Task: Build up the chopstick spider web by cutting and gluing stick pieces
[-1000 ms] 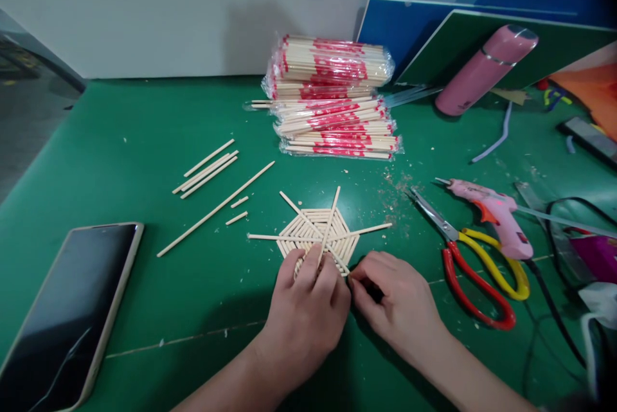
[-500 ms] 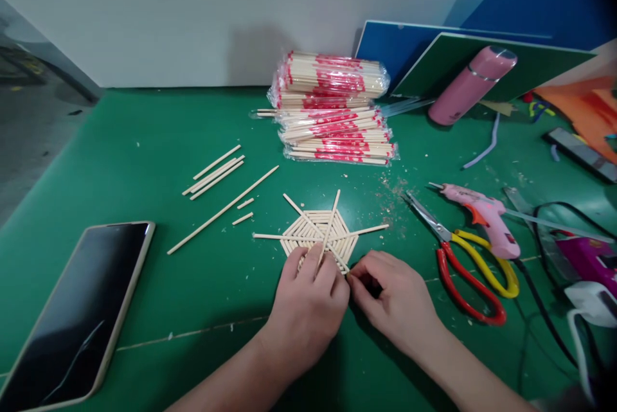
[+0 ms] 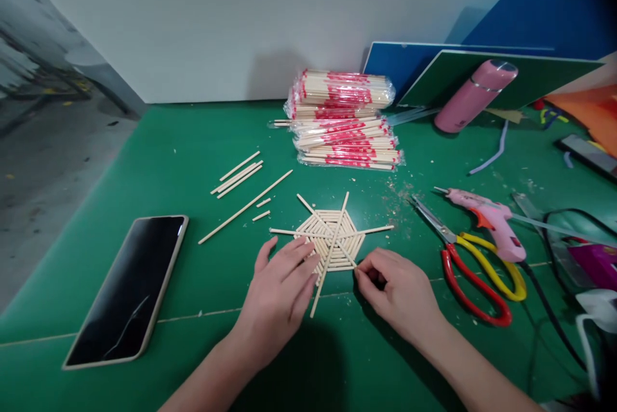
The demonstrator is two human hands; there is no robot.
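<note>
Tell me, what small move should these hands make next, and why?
Perhaps press the left hand down to steady the stick web: that hand is spread open at the web's left side, while the right hand is pinched at its near right corner.

phone [image 3: 128, 290]: screen dark | pink flask [image 3: 475, 97]: before green board [image 3: 554, 83] | blue board [image 3: 398, 69]: behind

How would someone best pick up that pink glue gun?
By its handle, probably with the right hand coming from the near side: the handle points toward the person, while the nozzle faces left. The scissors' yellow grip lies close by, so approach carefully.
</note>
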